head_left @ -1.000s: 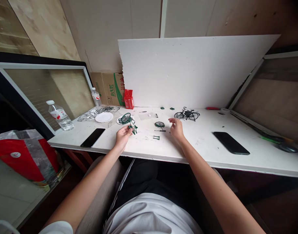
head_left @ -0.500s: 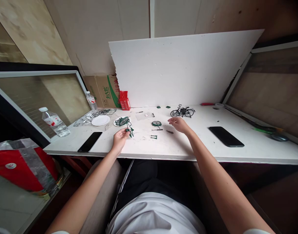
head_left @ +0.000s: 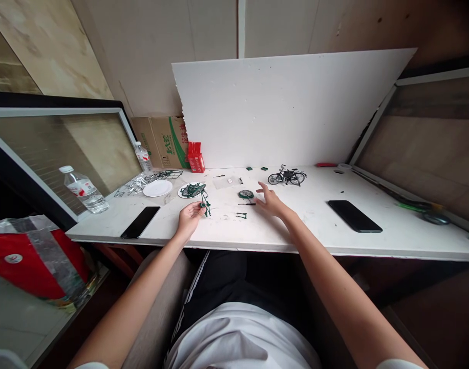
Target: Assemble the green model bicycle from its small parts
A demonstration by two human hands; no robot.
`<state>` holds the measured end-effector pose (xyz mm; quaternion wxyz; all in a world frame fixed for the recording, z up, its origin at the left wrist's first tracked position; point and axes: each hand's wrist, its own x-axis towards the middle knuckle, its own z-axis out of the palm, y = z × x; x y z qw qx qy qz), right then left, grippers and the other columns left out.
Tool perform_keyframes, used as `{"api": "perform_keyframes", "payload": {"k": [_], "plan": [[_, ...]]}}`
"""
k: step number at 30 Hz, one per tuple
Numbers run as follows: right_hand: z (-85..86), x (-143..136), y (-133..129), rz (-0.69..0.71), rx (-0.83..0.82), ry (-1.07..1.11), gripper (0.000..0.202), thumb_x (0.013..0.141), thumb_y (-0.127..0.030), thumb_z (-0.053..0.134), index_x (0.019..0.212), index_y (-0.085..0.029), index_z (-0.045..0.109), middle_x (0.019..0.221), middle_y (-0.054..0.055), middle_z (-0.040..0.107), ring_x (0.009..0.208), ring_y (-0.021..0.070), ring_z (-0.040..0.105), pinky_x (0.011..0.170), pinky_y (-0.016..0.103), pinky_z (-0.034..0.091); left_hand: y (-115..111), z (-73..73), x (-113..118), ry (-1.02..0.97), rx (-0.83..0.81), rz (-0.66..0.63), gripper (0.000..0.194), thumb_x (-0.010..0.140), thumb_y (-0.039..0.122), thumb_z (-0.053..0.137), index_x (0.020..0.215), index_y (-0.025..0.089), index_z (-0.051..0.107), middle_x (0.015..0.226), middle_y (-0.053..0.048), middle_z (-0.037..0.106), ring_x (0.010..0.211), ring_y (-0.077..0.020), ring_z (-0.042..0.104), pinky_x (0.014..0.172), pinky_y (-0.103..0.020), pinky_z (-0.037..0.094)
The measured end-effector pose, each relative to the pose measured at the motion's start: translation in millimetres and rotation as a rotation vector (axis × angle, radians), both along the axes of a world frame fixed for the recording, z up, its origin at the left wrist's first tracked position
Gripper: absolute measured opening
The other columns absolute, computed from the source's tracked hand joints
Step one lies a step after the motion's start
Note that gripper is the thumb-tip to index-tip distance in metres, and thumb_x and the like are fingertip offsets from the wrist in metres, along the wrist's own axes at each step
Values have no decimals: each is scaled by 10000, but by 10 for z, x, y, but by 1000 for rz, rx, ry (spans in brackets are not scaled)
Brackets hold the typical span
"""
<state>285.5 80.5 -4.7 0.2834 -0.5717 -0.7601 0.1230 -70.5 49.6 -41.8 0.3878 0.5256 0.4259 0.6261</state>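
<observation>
Pinched in my left hand (head_left: 190,218) is a small green model bicycle frame (head_left: 207,206), held just above the table near a white lid with green parts (head_left: 193,190). My right hand (head_left: 271,201) is spread, palm down, with nothing seen in it. Its fingertips are just right of a green-rimmed wheel (head_left: 246,194) and a thin dark rod (head_left: 247,204). A small green bracket-shaped piece (head_left: 241,216) lies nearer the front edge. Behind my right hand stands a finished black model bicycle (head_left: 287,176).
Dark phones lie at left (head_left: 141,222) and right (head_left: 355,216). At the left are water bottles (head_left: 84,189), a white disc (head_left: 157,188) and loose sprues. A red box (head_left: 196,157) stands at the back before a white board (head_left: 292,110). Scissors (head_left: 434,215) lie far right.
My right hand has moved left toward the wheel and rod, its fingers spreading, and now covers the small dark piece that lay there. My left hand keeps its hold, almost unmoved.
</observation>
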Motion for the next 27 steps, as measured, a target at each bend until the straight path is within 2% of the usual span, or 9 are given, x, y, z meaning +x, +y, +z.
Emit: {"api": "perform_keyframes", "payload": {"k": [2,4,7,10,14,19,23,25,27], "plan": [[-59,-127,-19,81,28,14,997,1009,-505,576,1723,-190,-45,1651,175,463,1533,379,377,1218,565,370,-1,0,5,-3,-4,0,624,645,477,940,1119,123,742,1082,-151,778,955,-232,713,931,-404,553],[-109,-218,-27,150,8,-6,1114,974,-586,612,1713,-207,-129,1708,168,371,1598,373,278,1259,556,330,-8,4,8,0,-8,-2,615,648,475,939,1113,124,742,1093,-154,777,960,-234,714,940,-409,552],[-155,-268,-27,160,-37,-45,1148,922,-653,667,1727,-233,-34,1703,181,364,1585,382,318,1245,536,362,-26,16,9,7,-12,-5,600,662,477,932,1112,129,742,1110,-157,774,973,-238,714,947,-412,551],[-163,-260,-31,121,-32,-42,1019,958,-653,619,1722,-220,101,1592,198,501,1504,388,425,1195,526,410,-42,30,10,19,-11,-9,598,669,479,928,1119,131,742,1109,-157,774,978,-243,713,940,-414,554],[-151,-250,-35,75,36,-14,827,1010,-502,601,1679,-189,230,1338,170,670,1331,355,545,1111,491,459,-49,40,13,34,-11,-9,597,675,483,922,1120,127,746,1121,-160,774,991,-247,711,943,-415,556],[-163,-234,-21,34,65,-19,746,970,-411,669,1600,-152,365,1121,135,716,1216,345,564,1030,463,484,-49,40,18,26,-22,-9,605,648,488,933,1092,123,745,1111,-159,776,979,-245,711,922,-403,558],[-169,-224,-25,26,108,-82,666,933,-431,713,1515,-176,513,1330,179,640,1299,355,540,1107,487,457,-57,40,20,22,-26,-11,585,657,475,933,1083,120,746,1107,-159,774,972,-238,710,911,-390,555],[-149,-231,-41,38,127,-113,651,936,-429,710,1512,-181,536,1487,195,558,1391,363,499,1164,484,424,-61,40,21,19,-24,-15,574,662,467,935,1080,120,748,1108,-161,772,974,-238,711,908,-388,555],[-105,-244,-69,65,96,-128,618,958,-424,683,1512,-185,549,1525,182,562,1413,363,506,1168,464,431,-61,38,21,21,-20,-17,565,665,464,937,1073,120,751,1106,-163,771,974,-241,712,906,-389,557]]}}
